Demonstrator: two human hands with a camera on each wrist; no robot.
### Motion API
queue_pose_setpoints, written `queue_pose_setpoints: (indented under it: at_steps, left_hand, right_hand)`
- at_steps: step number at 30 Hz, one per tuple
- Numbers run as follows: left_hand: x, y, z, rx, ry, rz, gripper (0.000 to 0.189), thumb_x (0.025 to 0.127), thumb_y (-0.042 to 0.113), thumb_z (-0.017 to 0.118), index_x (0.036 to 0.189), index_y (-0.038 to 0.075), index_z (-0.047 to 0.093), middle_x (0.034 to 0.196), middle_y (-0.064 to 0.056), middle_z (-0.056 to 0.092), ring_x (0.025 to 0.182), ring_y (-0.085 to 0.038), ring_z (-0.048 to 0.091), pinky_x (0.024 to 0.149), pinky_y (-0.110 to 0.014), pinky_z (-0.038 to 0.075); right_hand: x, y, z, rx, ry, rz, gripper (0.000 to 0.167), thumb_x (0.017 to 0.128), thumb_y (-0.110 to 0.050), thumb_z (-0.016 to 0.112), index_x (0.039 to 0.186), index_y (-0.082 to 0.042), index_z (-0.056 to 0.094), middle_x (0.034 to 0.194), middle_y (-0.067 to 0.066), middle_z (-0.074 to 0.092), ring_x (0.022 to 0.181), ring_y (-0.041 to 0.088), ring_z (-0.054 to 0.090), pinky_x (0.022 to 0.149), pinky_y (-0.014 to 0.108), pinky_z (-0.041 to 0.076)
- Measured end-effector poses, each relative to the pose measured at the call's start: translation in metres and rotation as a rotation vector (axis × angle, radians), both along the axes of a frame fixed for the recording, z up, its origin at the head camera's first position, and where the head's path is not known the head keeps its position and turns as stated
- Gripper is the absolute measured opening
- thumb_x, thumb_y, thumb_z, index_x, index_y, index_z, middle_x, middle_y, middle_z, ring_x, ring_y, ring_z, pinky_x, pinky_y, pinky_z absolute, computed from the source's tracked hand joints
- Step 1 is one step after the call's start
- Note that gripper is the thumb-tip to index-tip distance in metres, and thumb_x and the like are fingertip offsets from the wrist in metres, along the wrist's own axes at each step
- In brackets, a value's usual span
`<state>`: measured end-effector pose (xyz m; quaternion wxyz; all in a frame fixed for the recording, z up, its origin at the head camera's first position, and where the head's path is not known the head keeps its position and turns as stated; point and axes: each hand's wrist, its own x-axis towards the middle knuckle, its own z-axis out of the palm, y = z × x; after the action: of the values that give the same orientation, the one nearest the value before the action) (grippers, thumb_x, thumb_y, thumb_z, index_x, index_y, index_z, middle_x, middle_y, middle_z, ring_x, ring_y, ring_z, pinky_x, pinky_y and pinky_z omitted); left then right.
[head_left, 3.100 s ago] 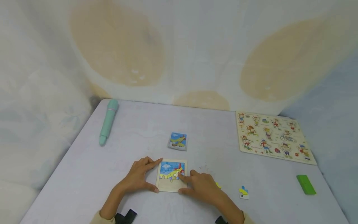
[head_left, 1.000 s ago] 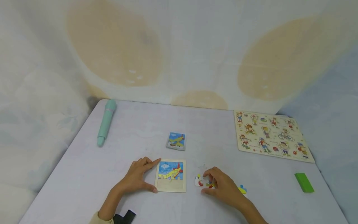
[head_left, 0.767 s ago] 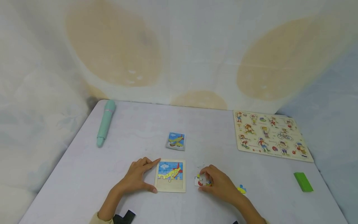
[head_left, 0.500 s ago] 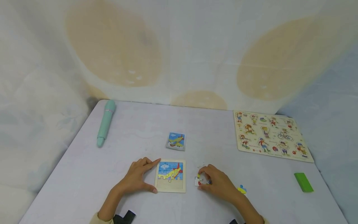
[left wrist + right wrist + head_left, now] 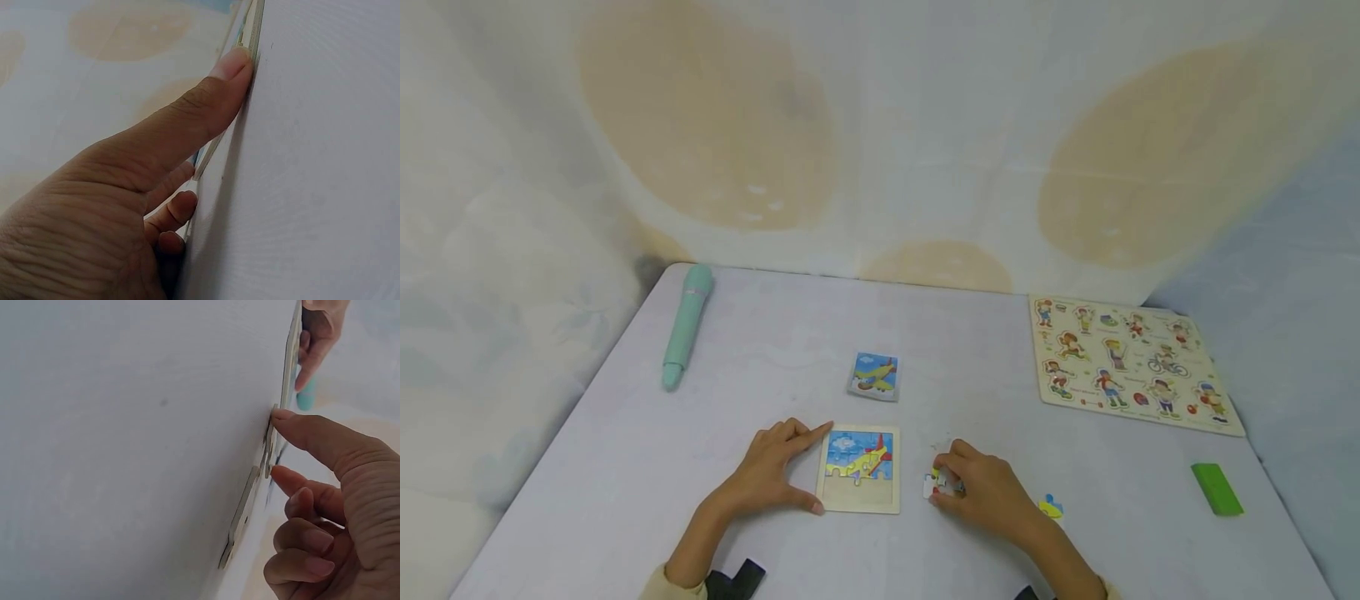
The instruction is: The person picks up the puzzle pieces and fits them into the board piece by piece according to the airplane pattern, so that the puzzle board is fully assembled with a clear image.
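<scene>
A square wooden puzzle tray (image 5: 861, 498) lies on the table, its upper half filled with a blue sky and yellow aeroplane picture. My left hand (image 5: 767, 471) rests against its left edge, index finger at the top corner and thumb at the bottom one; in the left wrist view the thumb (image 5: 187, 115) lies straight along the rim. Right of the tray, my right hand (image 5: 988, 492) pinches a jigsaw piece (image 5: 270, 440) between thumb and index finger, down at the tabletop. A second jigsaw piece (image 5: 240, 515) lies close by, mostly hidden under the hand in the head view.
A blue and yellow jigsaw piece (image 5: 1049, 507) lies beside the right wrist. Behind the tray is a small aeroplane picture card (image 5: 874, 377). A mint-green microphone-shaped object (image 5: 687, 329) lies far left, a figure puzzle board (image 5: 1135, 362) far right, and a green block (image 5: 1217, 489) near the right edge.
My right hand has left the tray's picture and moved right to the loose pieces, then shifted slightly left, its fingertips coming onto the leftmost piece. The left hand stays at the tray.
</scene>
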<state>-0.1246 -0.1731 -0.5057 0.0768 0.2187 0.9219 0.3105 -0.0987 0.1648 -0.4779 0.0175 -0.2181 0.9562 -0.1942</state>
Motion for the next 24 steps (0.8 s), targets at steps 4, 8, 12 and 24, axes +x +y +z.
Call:
queue_pose_setpoints:
  at_steps: [4,8,12,24]
  left_hand:
    - [0.0,0.0,0.001,0.003,-0.001,-0.004,0.109,0.055,0.063,0.087,0.15,0.028,0.046,0.105,0.013,0.047,0.096,-0.006,0.04,0.09,-0.038,0.031]
    - [0.0,0.001,0.002,-0.001,0.0,-0.001,0.109,0.055,0.063,0.087,0.15,0.028,0.046,0.105,0.013,0.047,0.095,-0.006,0.039,0.09,-0.038,0.031]
    - [0.001,0.001,0.002,0.004,-0.007,0.004,0.108,0.055,0.061,0.088,0.149,0.027,0.047,0.106,0.012,0.048,0.097,-0.007,0.041,0.091,-0.038,0.031]
    - [0.0,0.0,0.001,0.017,0.017,-0.014,0.107,0.056,0.06,0.088,0.149,0.027,0.047,0.105,0.012,0.048,0.096,-0.006,0.042,0.091,-0.039,0.032]
  right_hand:
    - [0.002,-0.006,0.005,-0.007,0.055,0.021,0.036,0.072,-0.034,0.087,0.099,-0.013,0.074,0.079,-0.012,0.045,0.063,-0.002,0.038,0.053,0.015,0.034]
    - [0.002,-0.02,0.011,-0.02,0.042,0.057,0.036,0.074,-0.036,0.085,0.1,-0.014,0.074,0.08,-0.012,0.047,0.062,-0.001,0.038,0.052,0.015,0.034]
    - [0.0,-0.038,0.018,-0.017,-0.011,0.096,0.036,0.078,-0.039,0.082,0.103,-0.014,0.074,0.082,-0.012,0.048,0.063,-0.001,0.039,0.053,0.016,0.034]
    - [-0.009,-0.085,0.023,-0.051,-0.038,0.225,0.036,0.083,-0.037,0.078,0.109,-0.013,0.074,0.085,-0.007,0.051,0.063,0.0,0.041,0.056,0.016,0.036]
